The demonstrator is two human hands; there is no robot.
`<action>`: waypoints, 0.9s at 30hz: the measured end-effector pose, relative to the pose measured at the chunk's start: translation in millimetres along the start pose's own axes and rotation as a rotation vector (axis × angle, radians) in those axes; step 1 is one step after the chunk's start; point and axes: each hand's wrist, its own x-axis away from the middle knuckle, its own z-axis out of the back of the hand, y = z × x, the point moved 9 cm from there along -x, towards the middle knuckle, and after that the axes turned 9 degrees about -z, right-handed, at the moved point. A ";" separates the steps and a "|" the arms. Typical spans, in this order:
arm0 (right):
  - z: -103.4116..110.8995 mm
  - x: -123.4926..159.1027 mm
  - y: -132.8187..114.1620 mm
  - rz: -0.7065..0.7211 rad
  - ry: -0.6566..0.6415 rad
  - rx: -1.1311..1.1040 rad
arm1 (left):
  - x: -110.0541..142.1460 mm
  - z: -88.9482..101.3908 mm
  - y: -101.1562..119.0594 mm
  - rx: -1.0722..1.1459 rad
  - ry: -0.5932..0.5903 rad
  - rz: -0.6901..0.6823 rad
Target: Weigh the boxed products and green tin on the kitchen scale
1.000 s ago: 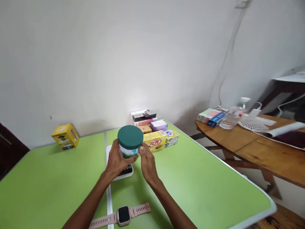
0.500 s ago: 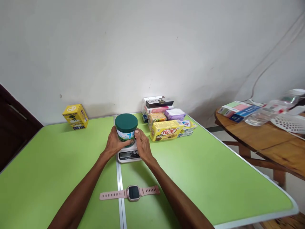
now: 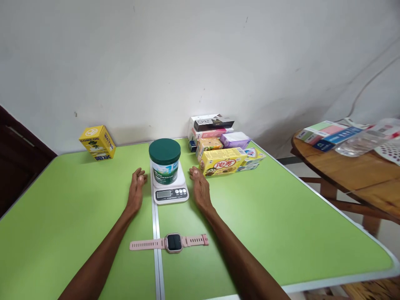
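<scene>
A round tub (image 3: 165, 161) with a dark green lid stands upright on a white kitchen scale (image 3: 171, 194). The scale's small display and buttons face me. To the left of it, my left hand (image 3: 136, 191) rests near the table top, fingers loosely curved and holding nothing. My right hand (image 3: 200, 187) is on the other side, apart from the tub, also with nothing in it. Its fingers are partly bent. Between my forearms a pink smartwatch (image 3: 174, 243) lies flat with its strap stretched out.
Several boxes and packs, with a yellow box (image 3: 222, 161) in front, are grouped behind my right hand. Another yellow box (image 3: 98, 143) stands at the back left of the green table (image 3: 262, 233). On a wooden table (image 3: 346, 177) at right lie boxes and a clear bottle (image 3: 359, 142).
The tub was lowered from the air onto the scale. Both hands have let go and moved apart to either side. The view has shifted, so the table's right side sits further right.
</scene>
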 end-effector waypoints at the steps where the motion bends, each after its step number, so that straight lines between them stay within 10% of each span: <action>1: -0.1 -0.7 2.1 -0.010 0.000 -0.005 | 0.4 1.7 -5.1 0.008 0.024 0.015; 27: 3.9 5.3 -27.6 0.049 0.004 0.061 | -0.7 -3.3 6.3 -0.153 0.008 -0.060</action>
